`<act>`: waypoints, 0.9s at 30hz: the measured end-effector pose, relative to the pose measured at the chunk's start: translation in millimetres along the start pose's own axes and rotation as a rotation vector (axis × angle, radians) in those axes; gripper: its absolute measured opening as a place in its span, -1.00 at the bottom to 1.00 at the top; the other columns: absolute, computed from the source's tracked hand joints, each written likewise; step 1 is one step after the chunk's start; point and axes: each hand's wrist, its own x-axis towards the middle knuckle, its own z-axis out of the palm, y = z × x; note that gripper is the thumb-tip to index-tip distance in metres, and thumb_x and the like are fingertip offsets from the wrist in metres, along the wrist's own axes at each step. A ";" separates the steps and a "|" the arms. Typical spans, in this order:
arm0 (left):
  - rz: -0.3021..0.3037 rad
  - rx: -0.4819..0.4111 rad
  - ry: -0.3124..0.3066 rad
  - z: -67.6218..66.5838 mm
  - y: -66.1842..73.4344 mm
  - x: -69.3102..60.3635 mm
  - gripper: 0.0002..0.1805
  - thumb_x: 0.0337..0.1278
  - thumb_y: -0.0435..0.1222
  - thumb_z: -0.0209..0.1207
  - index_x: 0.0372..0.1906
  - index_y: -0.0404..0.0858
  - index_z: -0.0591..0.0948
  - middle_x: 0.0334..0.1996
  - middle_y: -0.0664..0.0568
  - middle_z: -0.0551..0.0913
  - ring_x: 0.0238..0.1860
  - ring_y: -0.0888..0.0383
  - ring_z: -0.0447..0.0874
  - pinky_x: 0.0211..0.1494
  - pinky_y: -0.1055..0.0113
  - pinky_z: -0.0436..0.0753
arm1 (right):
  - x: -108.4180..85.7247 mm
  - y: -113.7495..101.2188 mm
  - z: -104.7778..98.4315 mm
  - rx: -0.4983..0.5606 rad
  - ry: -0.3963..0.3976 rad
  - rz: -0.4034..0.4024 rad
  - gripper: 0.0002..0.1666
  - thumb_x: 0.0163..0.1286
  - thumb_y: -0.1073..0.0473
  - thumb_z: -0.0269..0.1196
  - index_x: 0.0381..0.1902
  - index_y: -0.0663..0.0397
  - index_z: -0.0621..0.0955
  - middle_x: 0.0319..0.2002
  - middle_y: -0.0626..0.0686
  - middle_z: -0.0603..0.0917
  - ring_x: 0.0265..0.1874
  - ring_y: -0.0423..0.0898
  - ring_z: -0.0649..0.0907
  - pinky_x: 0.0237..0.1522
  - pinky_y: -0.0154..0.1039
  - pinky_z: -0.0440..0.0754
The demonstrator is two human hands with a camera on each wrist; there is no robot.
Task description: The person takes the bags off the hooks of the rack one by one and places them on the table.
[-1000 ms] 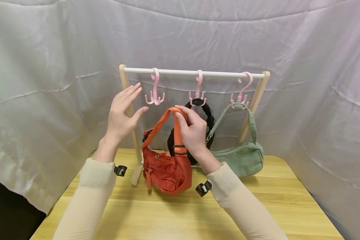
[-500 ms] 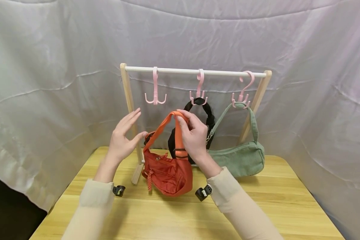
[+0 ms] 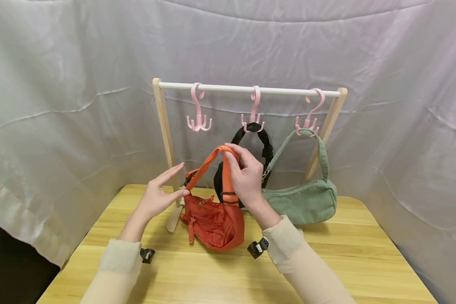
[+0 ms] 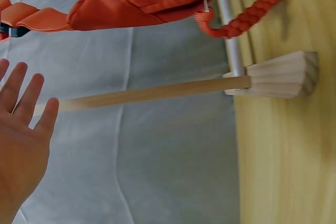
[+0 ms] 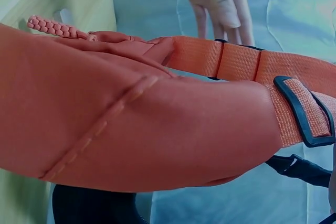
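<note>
My right hand (image 3: pixel 247 175) pinches the top of an orange strap (image 3: pixel 205 166) between thumb and fingers. From that strap hangs a red shoulder bag (image 3: pixel 216 223), low over the table; whether its bottom touches the wood I cannot tell. My left hand (image 3: pixel 157 196) has its fingers straight, thumb apart, beside the bag's left end where the strap joins. In the left wrist view, the left hand (image 4: pixel 21 145) shows spread fingers below the bag (image 4: pixel 142 1). The right wrist view is mostly filled by the bag's red side (image 5: pixel 173 129), with a black strap buckle (image 5: pixel 299 111).
A wooden rack (image 3: pixel 161 122) with a white rod (image 3: pixel 228 88) carries pink hooks: left (image 3: pixel 199 122), middle (image 3: pixel 254 105) and right (image 3: pixel 313 109). A black bag (image 3: pixel 266 145) hangs on the middle hook, a green bag (image 3: pixel 304 202) on the right one. Grey curtain (image 3: pixel 80 84) surrounds the table (image 3: pixel 197 278).
My left hand has dropped from beside the left hook to the bag's left end. The right hand and bag have sunk slightly. The left pink hook has turned on the rod.
</note>
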 end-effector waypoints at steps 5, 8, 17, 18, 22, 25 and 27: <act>-0.067 0.020 -0.043 3.4 -8.2 -4.3 -0.14 0.10 -0.15 0.54 0.53 0.12 0.45 0.50 0.02 0.44 0.52 -0.12 0.33 0.50 -0.27 0.28 | -2.8 1.6 -1.9 -0.018 -0.005 0.006 -0.74 0.48 0.30 0.31 0.08 0.26 0.73 -0.19 0.17 0.77 -0.65 -0.14 0.46 -0.55 -0.39 0.46; -0.075 0.015 -0.055 7.0 -12.0 -6.3 -0.15 0.08 -0.16 0.55 0.51 0.05 0.48 0.43 -0.05 0.53 0.47 -0.17 0.40 0.47 -0.27 0.33 | -4.0 1.7 -3.1 -0.025 -0.009 0.008 -0.74 0.48 0.31 0.31 0.07 0.27 0.73 -0.20 0.17 0.77 -0.64 -0.13 0.49 -0.54 -0.40 0.48; -0.149 0.008 -0.091 17.0 -17.5 -11.2 -0.23 0.04 -0.18 0.57 0.39 -0.22 0.59 0.36 -0.10 0.59 0.41 -0.23 0.47 0.43 -0.23 0.42 | -11.0 5.1 -6.1 -0.023 0.003 0.012 -0.75 0.46 0.33 0.33 0.06 0.25 0.74 -0.19 0.17 0.78 -0.59 -0.10 0.55 -0.50 -0.41 0.51; -0.153 0.009 -0.090 17.9 -17.7 -11.9 -0.24 0.03 -0.18 0.57 0.38 -0.25 0.60 0.36 -0.11 0.59 0.41 -0.23 0.47 0.43 -0.23 0.41 | -11.8 5.8 -6.4 -0.018 0.006 0.012 -0.75 0.46 0.33 0.33 0.06 0.25 0.74 -0.18 0.17 0.79 -0.58 -0.09 0.56 -0.49 -0.41 0.52; -0.151 0.005 -0.079 22.5 -20.6 -13.3 -0.30 0.03 -0.20 0.58 0.32 -0.26 0.65 0.32 -0.12 0.62 0.40 -0.23 0.49 0.44 -0.24 0.39 | -14.6 8.4 -8.4 -0.005 0.019 0.008 -0.74 0.45 0.36 0.33 0.06 0.26 0.74 -0.16 0.18 0.79 -0.57 -0.07 0.59 -0.47 -0.41 0.55; -0.138 -0.003 -0.074 26.3 -22.5 -12.6 -0.35 0.04 -0.22 0.57 0.28 -0.28 0.67 0.29 -0.14 0.64 0.38 -0.23 0.51 0.45 -0.24 0.38 | -16.6 10.7 -10.6 -0.009 0.034 0.007 -0.74 0.44 0.39 0.33 0.06 0.27 0.74 -0.18 0.19 0.79 -0.61 -0.08 0.55 -0.50 -0.41 0.52; -0.123 -0.005 -0.068 28.8 -23.6 -11.9 -0.39 0.04 -0.25 0.57 0.24 -0.31 0.69 0.26 -0.16 0.66 0.35 -0.24 0.55 0.44 -0.24 0.39 | -18.2 12.3 -12.2 -0.016 0.043 0.015 -0.74 0.43 0.41 0.33 0.06 0.27 0.74 -0.19 0.20 0.79 -0.63 -0.10 0.52 -0.52 -0.41 0.49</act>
